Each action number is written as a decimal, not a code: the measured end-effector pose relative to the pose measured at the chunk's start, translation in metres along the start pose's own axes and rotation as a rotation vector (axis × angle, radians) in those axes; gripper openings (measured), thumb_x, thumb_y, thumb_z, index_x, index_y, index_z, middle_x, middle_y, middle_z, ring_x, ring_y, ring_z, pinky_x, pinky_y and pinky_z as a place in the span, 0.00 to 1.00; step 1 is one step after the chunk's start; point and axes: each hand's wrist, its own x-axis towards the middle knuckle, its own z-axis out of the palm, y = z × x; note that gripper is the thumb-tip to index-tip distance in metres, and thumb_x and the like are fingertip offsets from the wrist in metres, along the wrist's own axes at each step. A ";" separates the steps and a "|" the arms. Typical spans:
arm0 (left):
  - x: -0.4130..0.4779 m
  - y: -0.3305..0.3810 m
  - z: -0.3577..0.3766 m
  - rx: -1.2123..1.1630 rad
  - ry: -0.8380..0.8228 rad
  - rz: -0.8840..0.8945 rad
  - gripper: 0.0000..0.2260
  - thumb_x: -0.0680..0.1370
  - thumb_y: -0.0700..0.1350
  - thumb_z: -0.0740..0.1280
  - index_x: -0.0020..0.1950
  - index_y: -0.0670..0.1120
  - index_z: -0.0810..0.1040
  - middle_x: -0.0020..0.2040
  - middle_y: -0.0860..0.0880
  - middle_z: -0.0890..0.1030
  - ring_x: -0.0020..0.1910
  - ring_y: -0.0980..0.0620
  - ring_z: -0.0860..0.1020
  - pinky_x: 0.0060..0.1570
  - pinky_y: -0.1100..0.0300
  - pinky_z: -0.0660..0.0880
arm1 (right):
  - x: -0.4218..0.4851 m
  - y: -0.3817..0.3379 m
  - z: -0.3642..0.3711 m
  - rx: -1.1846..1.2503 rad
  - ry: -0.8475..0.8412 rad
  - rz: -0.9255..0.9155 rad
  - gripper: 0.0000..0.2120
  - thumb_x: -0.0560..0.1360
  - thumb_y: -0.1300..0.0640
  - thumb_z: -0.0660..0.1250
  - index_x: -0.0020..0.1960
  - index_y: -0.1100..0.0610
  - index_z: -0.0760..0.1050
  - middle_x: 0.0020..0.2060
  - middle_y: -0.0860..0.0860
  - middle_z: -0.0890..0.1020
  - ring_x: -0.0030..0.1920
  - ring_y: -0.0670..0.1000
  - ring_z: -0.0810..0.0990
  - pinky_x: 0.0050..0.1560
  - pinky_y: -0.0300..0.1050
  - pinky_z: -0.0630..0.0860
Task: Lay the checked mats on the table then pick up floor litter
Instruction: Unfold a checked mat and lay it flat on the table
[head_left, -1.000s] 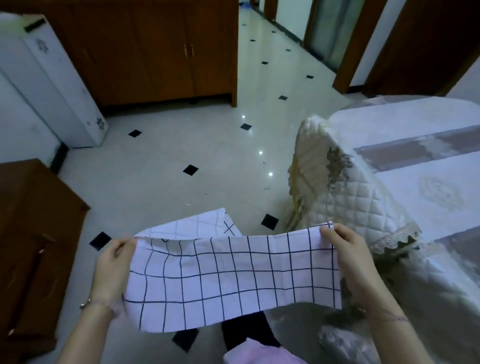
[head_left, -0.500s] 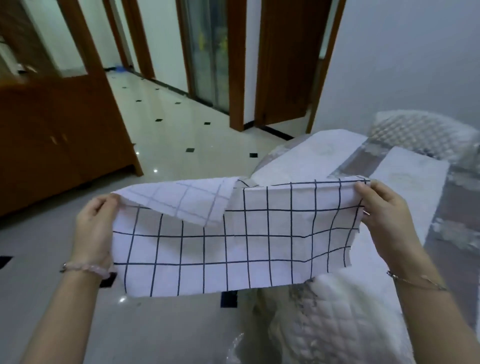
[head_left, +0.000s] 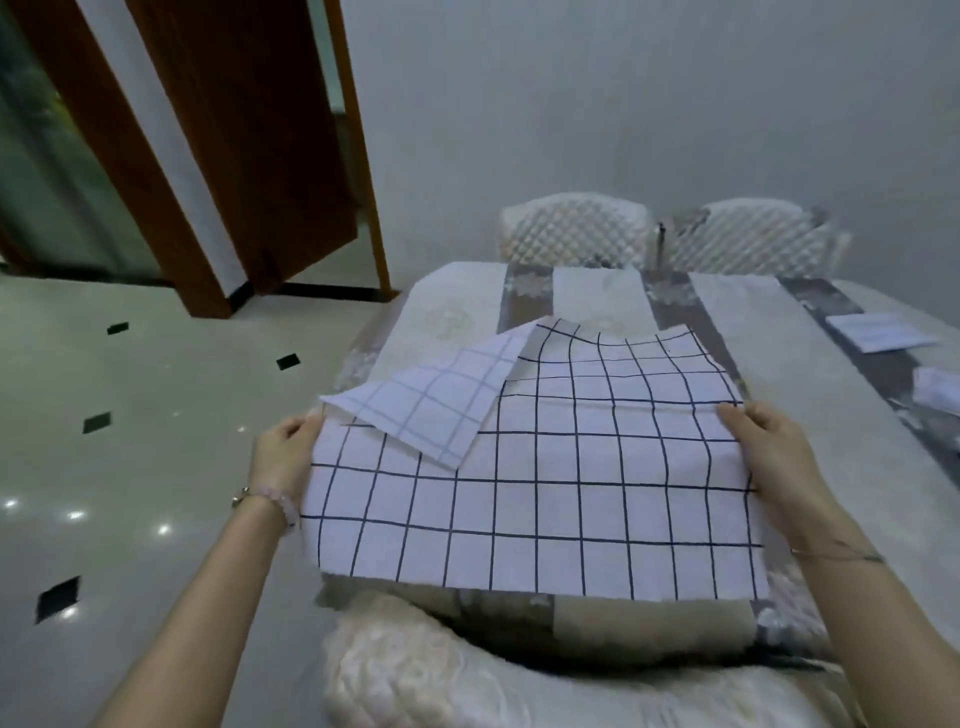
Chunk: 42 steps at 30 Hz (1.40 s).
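**A:** How far along was the job at that moment?

**B:** Barely started, I'd judge. The table (head_left: 457, 296), under its pale patterned cloth, had no mat lying flat on it. The floor (head_left: 156, 415) beside it showed black inset tiles and spots of light, but no litter that I could make out

**A:** Where was the mat itself?

**B:** The checked mat (head_left: 545, 493) was stretched between both hands over the near end of the table. Its far edge looked to be touching the cloth. Its near edge hung out past the table's edge, above a quilted chair back (head_left: 415, 675)

**A:** And the hands?

**B:** The left hand (head_left: 283, 457) pinched the mat's left edge, thumb on top. The right hand (head_left: 769, 452) held the right edge the same way, so both were closed on the fabric

**A:** Anything untidy?

**B:** The far left corner (head_left: 441, 405) was folded back over the top and showed a paler grid. I couldn't tell whether that was the underside or a second mat. Some papers (head_left: 878, 332) lay well apart, at the table's right side

**A:** So what remained?

**B:** Nearly everything, by my reckoning: set the mat down, flatten that corner, lay any further mats, then see to the floor litter
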 end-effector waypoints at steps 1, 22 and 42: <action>0.014 -0.009 0.014 0.033 -0.045 -0.030 0.10 0.77 0.47 0.64 0.43 0.41 0.80 0.41 0.43 0.79 0.41 0.50 0.74 0.42 0.56 0.72 | 0.005 0.011 -0.003 -0.021 0.020 0.041 0.09 0.77 0.55 0.64 0.39 0.57 0.75 0.36 0.58 0.76 0.39 0.55 0.74 0.40 0.47 0.69; 0.062 -0.113 0.122 0.450 -0.086 -0.236 0.11 0.76 0.45 0.66 0.35 0.41 0.75 0.32 0.45 0.74 0.34 0.47 0.68 0.35 0.57 0.64 | 0.099 0.167 -0.004 -0.234 0.008 0.347 0.11 0.76 0.63 0.65 0.36 0.62 0.69 0.30 0.55 0.65 0.31 0.49 0.62 0.27 0.38 0.59; -0.038 -0.126 0.185 1.174 -0.693 0.737 0.22 0.80 0.53 0.48 0.62 0.50 0.77 0.61 0.50 0.80 0.61 0.49 0.77 0.63 0.55 0.67 | 0.087 0.167 0.047 -1.020 -0.410 -0.155 0.20 0.81 0.55 0.55 0.71 0.57 0.66 0.72 0.52 0.67 0.74 0.53 0.61 0.73 0.48 0.58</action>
